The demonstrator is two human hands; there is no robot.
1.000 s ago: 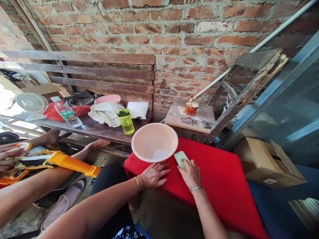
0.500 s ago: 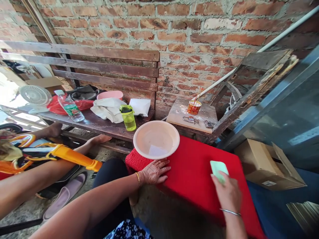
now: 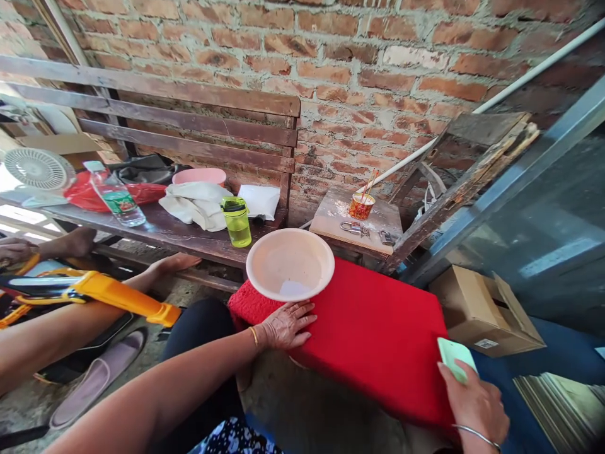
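Observation:
My left hand lies flat with spread fingers on the near edge of a red cloth that covers a low table. Just beyond its fingertips stands a pale pink basin with a whitish patch at its bottom. My right hand is closed around a mint-green flat block with rounded corners, at the cloth's right edge. The block's underside is hidden, so I cannot tell its exact kind.
A wooden bench holds a green water bottle, a clear bottle, white cloth and a fan. Padlocks lie on a small stand. A cardboard box stands right. Another person's legs extend from the left.
My right hand has moved right and toward me across the red cloth with the mint-green block. My left hand keeps its place beside the basin. The view has shifted slightly.

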